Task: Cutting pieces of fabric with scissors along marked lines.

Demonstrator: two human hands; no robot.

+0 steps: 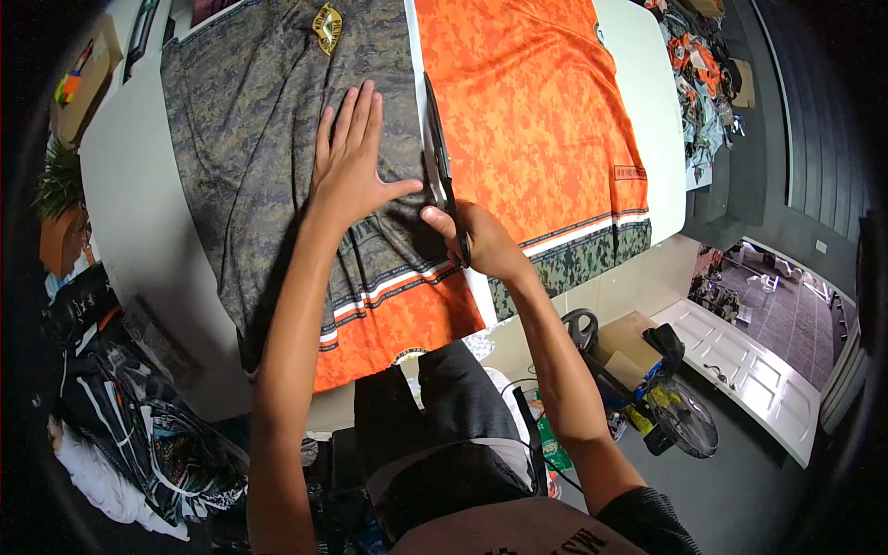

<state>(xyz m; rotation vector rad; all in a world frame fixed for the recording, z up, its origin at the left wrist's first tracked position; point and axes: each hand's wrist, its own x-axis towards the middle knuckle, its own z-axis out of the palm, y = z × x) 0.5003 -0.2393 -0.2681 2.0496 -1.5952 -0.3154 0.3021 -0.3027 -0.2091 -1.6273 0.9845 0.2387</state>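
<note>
A length of printed fabric lies on a white table [129, 222]: dark camouflage [240, 139] with a yellow badge at left, orange camouflage [523, 111] at right, a white strip between them. Orange and green bands cross its near end. My left hand [356, 166] rests on the dark side, fingers stretched out and thumb pointing toward the strip. My right hand [486, 240] is closed around the handles of black scissors [437, 139], whose long blades lie along the white strip, pointing away from me.
Mixed garments [703, 111] are heaped beyond the table's right. A standing fan [684, 416], a cardboard box [624, 347] and a white door [749, 370] are at lower right. A plant [57, 185] stands at left; bundled clothing [139, 444] lies lower left.
</note>
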